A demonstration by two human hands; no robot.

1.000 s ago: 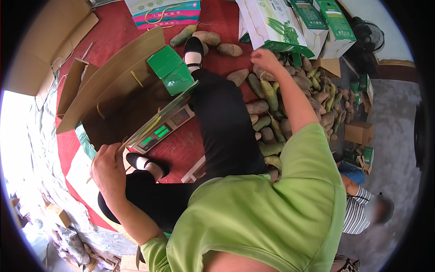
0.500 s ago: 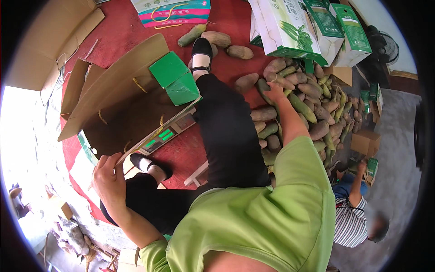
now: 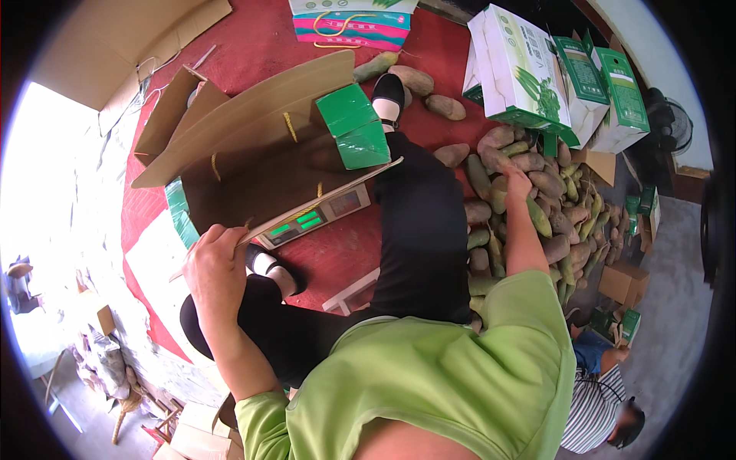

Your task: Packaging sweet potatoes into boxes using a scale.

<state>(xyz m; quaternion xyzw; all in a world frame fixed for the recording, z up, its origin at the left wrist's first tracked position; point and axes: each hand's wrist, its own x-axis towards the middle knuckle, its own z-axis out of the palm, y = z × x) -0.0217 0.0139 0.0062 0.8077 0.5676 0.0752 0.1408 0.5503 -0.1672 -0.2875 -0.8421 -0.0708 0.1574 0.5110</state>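
My left hand is closed on the near edge of an open cardboard carton with yellow cord handles and green end flaps. A dim rounded shape lies inside it, too dark to name. Green lit display windows show along the carton's near side. My right arm stretches forward to a heap of soil-dusted green and brownish radishes. There my right hand curls against the end of a pinkish-brown radish; its fingertips are partly hidden.
Several loose radishes lie on the red mat by my shoe. White-and-green printed cartons stand behind the heap, a pink-and-teal box at the far side. At the right, another person in a striped shirt works near small boxes.
The whole view has shifted, so the carton and heap sit further right and lower. My right hand has moved slightly right over the heap. My left hand stays on the carton edge.
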